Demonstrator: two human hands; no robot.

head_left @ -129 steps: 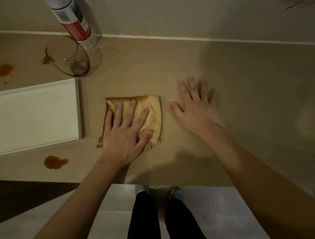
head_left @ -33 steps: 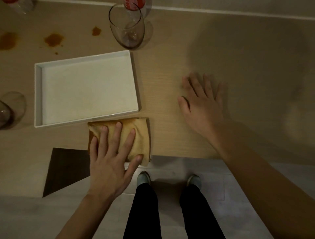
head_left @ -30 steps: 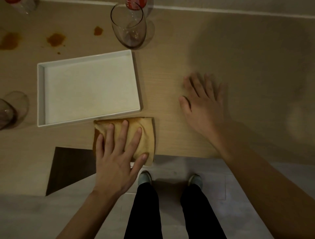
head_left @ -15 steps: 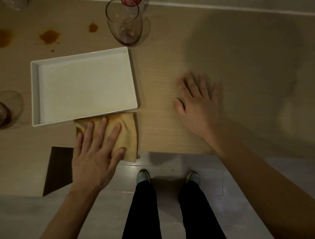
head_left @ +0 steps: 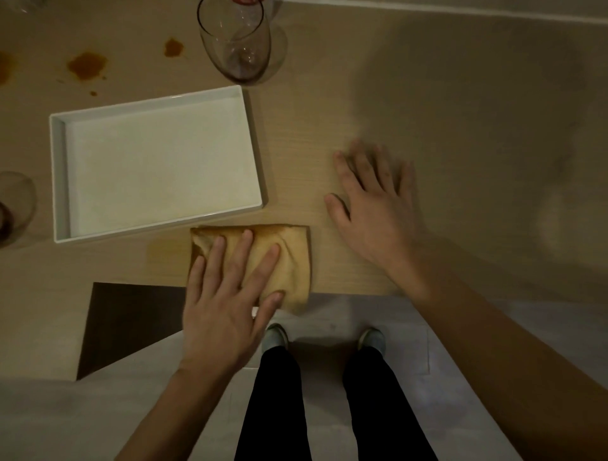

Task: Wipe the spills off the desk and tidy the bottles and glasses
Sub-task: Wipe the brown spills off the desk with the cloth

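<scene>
A folded yellow cloth (head_left: 292, 260) lies on the wooden desk (head_left: 460, 115) at its front edge, just below the white tray's corner. My left hand (head_left: 227, 296) presses flat on the cloth with fingers spread. A faint damp smear (head_left: 167, 253) shows to the left of the cloth. My right hand (head_left: 371, 210) rests open and flat on the desk to the right, slightly blurred. Brown spills (head_left: 86, 65) sit at the far left beyond the tray. A stemless glass (head_left: 237, 42) stands at the top, with a red-labelled bottle (head_left: 245, 1) barely showing behind it.
An empty white rectangular tray (head_left: 57, 177) lies left of centre. A second glass (head_left: 13, 207) is cut off at the left edge. The desk's front edge has a dark notch (head_left: 131, 322) below the cloth. My legs and feet stand below.
My left hand slid the cloth left, then back right along the front edge under the tray. The spill near the front edge is gone. My right hand has shifted only slightly.
</scene>
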